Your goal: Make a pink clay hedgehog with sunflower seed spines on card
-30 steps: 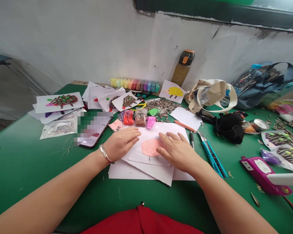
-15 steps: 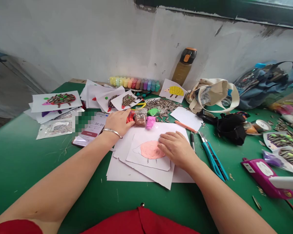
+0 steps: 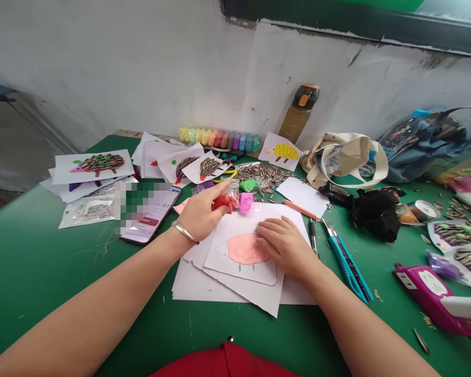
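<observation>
Grey wall [image 3: 141, 68] rises behind a crowded green table [image 3: 133, 303]. Taking the drawing [image 3: 220, 264] as the clock's centre, a phone [image 3: 153, 214] lies at ten, with seed-covered hedgehog pictures [image 3: 102, 163] farther out that way. A heap of striped seeds [image 3: 265, 173] spreads just past twelve, and a bottle [image 3: 300, 112] stands by the wall at one. Close at three are a pen [image 3: 313, 235] and, beyond it, a blue cutter [image 3: 343, 259]. Green [image 3: 248, 184] and magenta packets [image 3: 245, 202] crowd the drawing's far side at twelve.

The drawing lies flat on larger white sheets [image 3: 255, 293]: a pencilled animal, its body filled with uneven pink, the pointed snout at nine uncoloured, two short legs at six. The hands are apart. The left hand [image 3: 200, 214] pinches a crumpled, shiny red packet [image 3: 226, 200] between eleven and twelve; the right hand [image 3: 284, 243] rests palm down at three, fingers covering the pink's edge.
</observation>
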`<control>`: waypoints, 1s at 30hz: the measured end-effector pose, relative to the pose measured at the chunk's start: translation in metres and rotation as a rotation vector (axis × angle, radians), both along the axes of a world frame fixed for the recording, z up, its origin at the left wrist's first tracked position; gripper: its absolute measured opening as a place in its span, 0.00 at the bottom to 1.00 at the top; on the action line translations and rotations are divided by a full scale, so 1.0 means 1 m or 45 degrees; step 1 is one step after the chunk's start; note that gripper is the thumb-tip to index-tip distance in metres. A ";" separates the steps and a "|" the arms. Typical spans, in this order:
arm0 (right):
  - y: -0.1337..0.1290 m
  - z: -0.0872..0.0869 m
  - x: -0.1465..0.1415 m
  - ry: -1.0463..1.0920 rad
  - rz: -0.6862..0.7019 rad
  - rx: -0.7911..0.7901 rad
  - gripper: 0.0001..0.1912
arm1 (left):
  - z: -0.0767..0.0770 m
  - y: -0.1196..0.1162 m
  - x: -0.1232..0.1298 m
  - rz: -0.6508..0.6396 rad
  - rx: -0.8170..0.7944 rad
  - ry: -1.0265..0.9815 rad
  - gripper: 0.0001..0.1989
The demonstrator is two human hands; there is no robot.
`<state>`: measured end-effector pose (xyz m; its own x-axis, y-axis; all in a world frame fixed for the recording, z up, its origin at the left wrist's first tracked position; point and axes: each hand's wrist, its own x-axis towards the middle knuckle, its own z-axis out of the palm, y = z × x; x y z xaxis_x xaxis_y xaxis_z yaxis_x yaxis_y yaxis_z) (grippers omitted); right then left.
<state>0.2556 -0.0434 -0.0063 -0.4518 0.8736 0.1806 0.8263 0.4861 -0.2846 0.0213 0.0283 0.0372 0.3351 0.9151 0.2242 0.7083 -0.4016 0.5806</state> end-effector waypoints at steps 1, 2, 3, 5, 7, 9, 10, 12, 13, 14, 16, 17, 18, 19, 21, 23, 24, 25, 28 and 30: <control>0.000 -0.001 0.000 0.008 0.003 0.007 0.15 | 0.005 -0.005 0.002 0.002 -0.062 -0.050 0.28; 0.000 -0.001 0.001 0.023 0.006 0.029 0.14 | 0.009 -0.011 0.004 -0.013 -0.114 -0.090 0.28; 0.000 -0.002 0.001 0.047 0.008 0.065 0.14 | 0.011 -0.016 0.005 -0.038 -0.168 -0.136 0.29; 0.000 -0.004 0.002 0.122 -0.007 0.162 0.15 | 0.011 -0.024 0.008 -0.073 -0.275 -0.235 0.29; 0.000 -0.005 0.003 0.200 -0.023 0.237 0.16 | 0.006 -0.031 0.010 -0.128 -0.397 -0.325 0.30; 0.001 -0.006 0.003 0.239 -0.006 0.251 0.16 | 0.000 -0.036 0.011 -0.166 -0.465 -0.327 0.30; 0.001 -0.007 0.003 0.242 0.011 0.241 0.17 | -0.002 -0.038 0.012 -0.164 -0.469 -0.310 0.30; 0.001 -0.007 0.003 0.242 0.032 0.227 0.17 | -0.007 -0.039 0.011 -0.145 -0.429 -0.254 0.30; 0.001 -0.007 0.003 0.249 0.024 0.231 0.17 | -0.008 -0.038 0.010 -0.130 -0.377 -0.211 0.30; 0.001 -0.007 0.003 0.260 0.010 0.235 0.17 | -0.009 -0.036 0.008 -0.108 -0.307 -0.163 0.30; 0.001 -0.006 0.003 0.290 -0.025 0.240 0.16 | -0.012 -0.030 0.003 -0.049 -0.133 -0.055 0.29; 0.001 -0.006 0.003 0.303 -0.042 0.235 0.16 | -0.013 -0.027 -0.001 -0.001 -0.064 -0.029 0.29; 0.001 -0.007 0.002 0.309 -0.057 0.225 0.15 | -0.015 -0.022 -0.005 0.044 -0.023 -0.002 0.29; 0.001 -0.007 0.002 0.312 -0.069 0.218 0.15 | -0.016 -0.018 -0.009 0.075 0.014 0.029 0.29; 0.000 -0.008 0.000 0.312 -0.098 0.210 0.15 | -0.019 -0.011 -0.017 0.128 0.065 0.081 0.29; 0.000 -0.007 -0.002 0.306 -0.118 0.199 0.15 | -0.023 -0.004 -0.024 0.160 0.094 0.129 0.29; -0.001 -0.005 -0.003 0.296 -0.116 0.190 0.15 | -0.024 -0.002 -0.027 0.167 0.098 0.155 0.29; -0.001 -0.002 -0.004 0.277 -0.104 0.180 0.15 | -0.026 0.001 -0.029 0.166 0.097 0.181 0.28; 0.004 0.014 -0.012 0.182 -0.031 0.162 0.15 | -0.031 0.006 -0.032 0.107 0.075 0.252 0.26; 0.011 0.026 -0.021 0.102 0.001 0.165 0.14 | -0.035 0.008 -0.032 0.058 0.099 0.251 0.25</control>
